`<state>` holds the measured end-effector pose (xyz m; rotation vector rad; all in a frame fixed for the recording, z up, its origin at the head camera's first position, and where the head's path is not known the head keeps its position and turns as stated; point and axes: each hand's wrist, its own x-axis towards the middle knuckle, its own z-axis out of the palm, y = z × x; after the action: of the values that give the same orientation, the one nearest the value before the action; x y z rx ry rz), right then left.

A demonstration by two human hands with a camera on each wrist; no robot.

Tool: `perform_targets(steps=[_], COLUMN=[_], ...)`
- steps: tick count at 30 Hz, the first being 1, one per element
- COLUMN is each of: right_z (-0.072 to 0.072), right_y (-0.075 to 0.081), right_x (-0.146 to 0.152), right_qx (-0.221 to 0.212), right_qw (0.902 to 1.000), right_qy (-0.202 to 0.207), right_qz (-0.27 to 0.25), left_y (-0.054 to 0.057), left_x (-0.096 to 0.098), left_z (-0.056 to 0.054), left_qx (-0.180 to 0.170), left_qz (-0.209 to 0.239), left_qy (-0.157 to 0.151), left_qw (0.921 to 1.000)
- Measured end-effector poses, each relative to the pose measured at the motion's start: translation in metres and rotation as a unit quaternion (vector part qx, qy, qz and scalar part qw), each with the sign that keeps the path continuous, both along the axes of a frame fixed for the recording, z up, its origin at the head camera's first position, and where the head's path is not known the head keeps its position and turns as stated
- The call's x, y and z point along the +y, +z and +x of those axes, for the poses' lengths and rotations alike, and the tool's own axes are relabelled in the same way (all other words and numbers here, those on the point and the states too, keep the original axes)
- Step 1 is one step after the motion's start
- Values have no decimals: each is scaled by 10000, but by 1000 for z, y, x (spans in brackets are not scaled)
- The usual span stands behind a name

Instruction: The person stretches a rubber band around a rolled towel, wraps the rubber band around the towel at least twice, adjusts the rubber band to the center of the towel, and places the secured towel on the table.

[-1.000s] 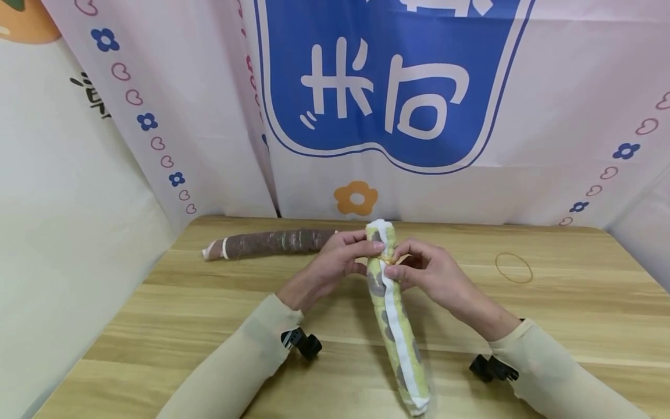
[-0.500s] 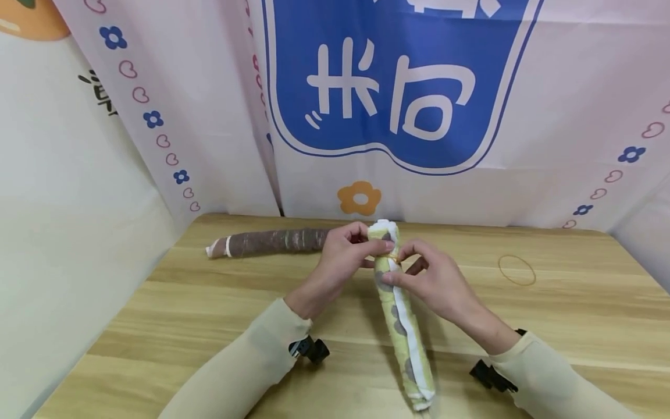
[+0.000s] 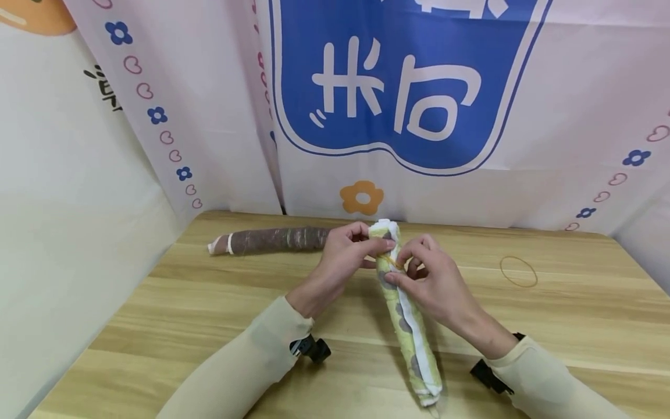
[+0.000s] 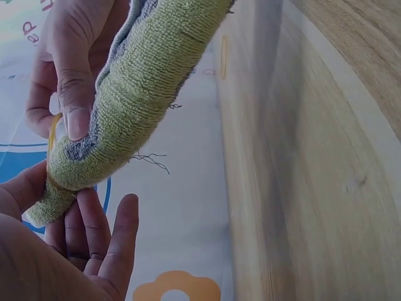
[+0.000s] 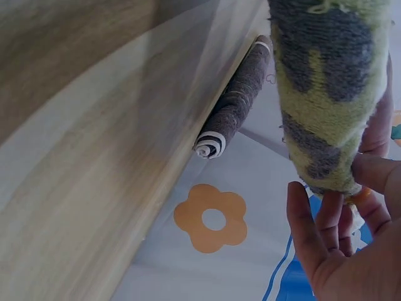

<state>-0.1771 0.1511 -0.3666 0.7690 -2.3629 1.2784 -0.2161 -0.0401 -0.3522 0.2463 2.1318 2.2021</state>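
Note:
A rolled towel point(image 3: 410, 337), yellow-green with grey patches and a white edge strip, slants over the table between both hands. My left hand point(image 3: 340, 259) holds it near its far end, thumb on top and several fingers underneath. A yellow rubber band point(image 4: 51, 139) circles the roll close to that end, which narrows at the band. My right hand point(image 3: 444, 285) sets its thumb on the towel just nearer than the band and pulls part of the band away from the cloth with its curled fingers. In the right wrist view the towel point(image 5: 332, 88) partly hides the other hand.
A brown rolled towel point(image 3: 277, 240) with white ends lies at the table's back left, partly behind my left hand. Another rubber band point(image 3: 526, 286) lies loose on the right of the wooden table point(image 3: 209, 326). A printed curtain point(image 3: 225, 116) hangs behind.
My right fingers have drawn the rubber band slightly out from the towel. The towel has turned a little, its near end shifting right. My left hand keeps its hold.

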Motion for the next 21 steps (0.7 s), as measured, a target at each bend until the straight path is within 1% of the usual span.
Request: perform_targets(steps=[3, 9, 12, 13, 15, 18, 21], right_z=[-1, -4, -6, -6, -6, -5, -2], right_y=[-2, -7, -8, -8, -7, -4, 0], right_x=[1, 1, 2, 2, 3, 3, 2], right_qx=[204, 810, 1004, 975, 743, 61, -582], right_qw=[9997, 9953, 9933, 9937, 9962, 9997, 9981], right_qy=[112, 531, 528, 489, 347, 92, -189], right_qz=[-42, 56, 220, 253, 300, 234, 116], left_y=[0, -1, -2, -2, -1, 0, 1], left_x=[1, 2, 3, 3, 2, 0, -1], left_z=[0, -2, -3, -3, -5, -5, -4], left_qx=[24, 12, 40, 55, 58, -36, -174], left_qz=[-9, 49, 32, 15, -7, -45, -34], left_qy=[16, 109, 122, 130, 124, 7, -208], left_qw=[10000, 9999, 9999, 9999, 9999, 10000, 9996])
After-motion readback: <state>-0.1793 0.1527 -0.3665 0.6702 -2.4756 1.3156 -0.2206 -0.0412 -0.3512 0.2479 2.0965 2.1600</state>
